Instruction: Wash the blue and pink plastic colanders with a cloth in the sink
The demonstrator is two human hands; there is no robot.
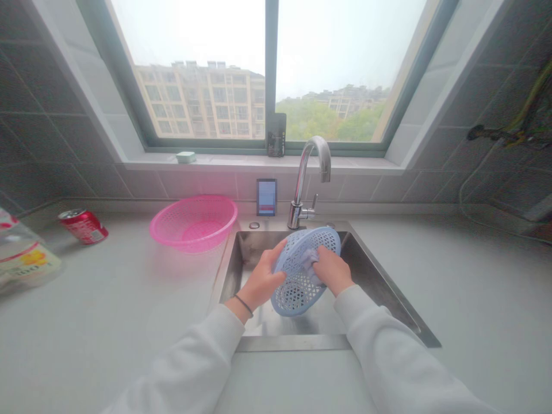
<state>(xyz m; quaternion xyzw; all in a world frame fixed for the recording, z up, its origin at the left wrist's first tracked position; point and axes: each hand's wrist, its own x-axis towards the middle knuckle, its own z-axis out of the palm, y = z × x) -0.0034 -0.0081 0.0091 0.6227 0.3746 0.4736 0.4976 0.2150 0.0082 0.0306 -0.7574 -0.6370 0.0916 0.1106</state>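
Observation:
Over a stainless steel sink (pixel 293 343), my left hand (pixel 264 279) grips the rim of a light blue perforated plastic basket (pixel 298 294), which stands tilted on edge. My right hand (pixel 332 269) presses a pale lilac cloth (pixel 309 265) against the basket's inner side. Part of the cloth is hidden under my fingers. A dark band circles my left wrist, and white sleeves cover both forearms.
A chrome faucet (pixel 309 178) rises behind the sink. On the counter (pixel 129 322) to the left are a pink perforated basket (pixel 194 222), a lying red can (pixel 83 226) and a plastic package (pixel 23 256). A small upright screen device (pixel 266 197) stands behind the sink.

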